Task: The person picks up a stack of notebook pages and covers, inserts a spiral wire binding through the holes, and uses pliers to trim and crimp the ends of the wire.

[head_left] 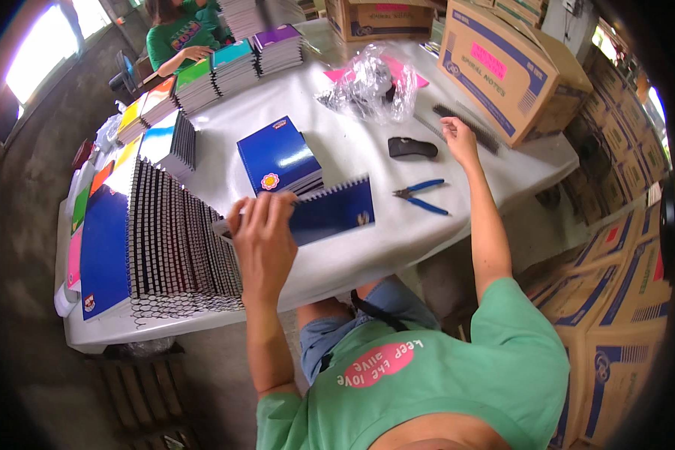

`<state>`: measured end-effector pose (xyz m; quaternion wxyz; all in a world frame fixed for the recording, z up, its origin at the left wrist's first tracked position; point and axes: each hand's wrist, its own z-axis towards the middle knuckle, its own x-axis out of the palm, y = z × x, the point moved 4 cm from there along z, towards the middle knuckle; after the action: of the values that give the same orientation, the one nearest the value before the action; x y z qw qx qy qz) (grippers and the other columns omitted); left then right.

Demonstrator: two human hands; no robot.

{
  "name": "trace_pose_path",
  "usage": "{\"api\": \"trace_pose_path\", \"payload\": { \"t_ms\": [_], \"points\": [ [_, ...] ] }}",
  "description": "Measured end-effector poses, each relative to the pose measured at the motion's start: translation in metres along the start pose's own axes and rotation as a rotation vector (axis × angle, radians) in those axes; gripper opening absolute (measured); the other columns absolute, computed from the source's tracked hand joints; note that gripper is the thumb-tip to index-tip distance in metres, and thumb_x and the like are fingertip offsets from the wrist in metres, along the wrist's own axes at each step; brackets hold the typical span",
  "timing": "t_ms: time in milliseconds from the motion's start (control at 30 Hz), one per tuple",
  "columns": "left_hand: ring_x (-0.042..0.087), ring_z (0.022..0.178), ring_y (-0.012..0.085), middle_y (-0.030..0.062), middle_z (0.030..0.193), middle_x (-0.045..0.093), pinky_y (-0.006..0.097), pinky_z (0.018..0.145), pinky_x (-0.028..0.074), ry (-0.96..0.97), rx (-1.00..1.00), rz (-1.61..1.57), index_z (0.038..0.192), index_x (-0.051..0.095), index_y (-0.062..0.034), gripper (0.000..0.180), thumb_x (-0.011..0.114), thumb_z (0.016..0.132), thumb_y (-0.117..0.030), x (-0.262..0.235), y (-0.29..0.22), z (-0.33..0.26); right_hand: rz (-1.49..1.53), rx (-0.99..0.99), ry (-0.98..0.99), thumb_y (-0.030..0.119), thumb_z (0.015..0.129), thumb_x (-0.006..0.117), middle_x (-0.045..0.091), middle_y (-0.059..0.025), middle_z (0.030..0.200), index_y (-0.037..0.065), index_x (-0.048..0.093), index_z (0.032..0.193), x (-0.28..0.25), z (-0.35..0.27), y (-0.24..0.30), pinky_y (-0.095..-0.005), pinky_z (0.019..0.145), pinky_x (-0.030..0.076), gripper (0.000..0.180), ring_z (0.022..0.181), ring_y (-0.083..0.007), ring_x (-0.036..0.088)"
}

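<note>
My left hand (266, 225) is closed on a blue-covered notebook (336, 213), tilted above the table, with a row of teeth or punched holes along its upper edge. To the right, my right hand (459, 139) has its fingertips pinched on a thin dark strand (427, 128), which looks like a binding coil. Just beside that hand lies a bundle of black spiral coils (481, 136). A pile of blue notebooks (279, 155) sits beyond my left hand. Blue-handled cutting pliers (421, 196) lie open on the table, below a black pouch-like object (412, 148).
A long stack of spiral-bound notebooks (176, 240) fills the table's left. Colourful notebook piles (232, 66) line the far left side, near another person (174, 37). Clear plastic wrap (379, 86) lies beyond the pouch. A cardboard box (495, 71) stands far right; more boxes (615, 322) are below.
</note>
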<state>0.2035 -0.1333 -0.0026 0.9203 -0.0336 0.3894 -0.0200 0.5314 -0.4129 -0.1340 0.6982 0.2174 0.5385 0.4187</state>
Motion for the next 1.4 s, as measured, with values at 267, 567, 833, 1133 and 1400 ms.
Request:
{"api": "trace_pose_path", "payload": {
  "t_ms": [267, 567, 833, 1133, 1400],
  "points": [
    [0.052, 0.081, 0.0194, 0.003, 0.085, 0.055, 0.033, 0.08, 0.035, 0.114, 0.045, -0.008, 0.11, 0.055, -0.0092, 0.031, 0.061, 0.08, -0.015, 0.043, -0.002, -0.043, -0.555, 0.014, 0.144, 0.016, 0.078, 0.064, 0.054, -0.0159, 0.12, 0.013, 0.042, 0.13, 0.063, 0.064, -0.049, -0.0464, 0.09, 0.044, 0.056, 0.113, -0.0335, 0.051],
    [0.048, 0.068, 0.0134, -0.0027, 0.074, 0.05, 0.03, 0.073, 0.03, -0.063, 0.104, 0.008, 0.1, 0.06, -0.0156, 0.034, 0.072, 0.073, -0.031, 0.04, -0.009, -0.031, -0.517, -0.232, 0.049, -0.001, 0.078, 0.049, 0.055, -0.0114, 0.112, 0.009, 0.056, 0.116, -0.025, -0.002, 0.052, -0.0418, 0.078, 0.048, 0.04, 0.097, -0.0319, 0.057],
    [0.053, 0.082, 0.0147, -0.0013, 0.08, 0.054, 0.041, 0.093, 0.025, -0.091, 0.042, 0.073, 0.105, 0.061, -0.0155, 0.038, 0.071, 0.073, -0.032, 0.062, -0.011, -0.052, 0.711, 0.196, 0.523, 0.012, 0.088, 0.052, 0.056, -0.0071, 0.108, 0.015, 0.018, 0.146, 0.012, -0.19, 0.147, -0.0204, 0.047, 0.038, 0.068, 0.051, -0.0058, 0.04],
    [0.051, 0.078, 0.0132, -0.0038, 0.08, 0.054, 0.033, 0.083, 0.029, -0.023, 0.039, 0.038, 0.114, 0.06, -0.0167, 0.043, 0.071, 0.074, -0.028, 0.056, -0.013, -0.049, 0.751, 0.098, 0.647, 0.026, 0.092, 0.055, 0.055, -0.0116, 0.115, 0.004, 0.017, 0.143, 0.028, -0.204, 0.173, -0.0232, 0.058, 0.044, 0.067, 0.061, -0.0104, 0.048],
    [0.05, 0.076, 0.0121, -0.0036, 0.077, 0.052, 0.033, 0.081, 0.028, -0.053, 0.051, -0.002, 0.112, 0.062, -0.0178, 0.04, 0.07, 0.073, -0.027, 0.057, -0.011, -0.048, 0.295, -0.383, 0.607, 0.01, 0.086, 0.061, 0.062, -0.005, 0.086, 0.007, 0.069, 0.101, 0.012, -0.131, 0.169, -0.0249, 0.067, 0.045, 0.017, 0.076, -0.0115, 0.055]
  ]
}}
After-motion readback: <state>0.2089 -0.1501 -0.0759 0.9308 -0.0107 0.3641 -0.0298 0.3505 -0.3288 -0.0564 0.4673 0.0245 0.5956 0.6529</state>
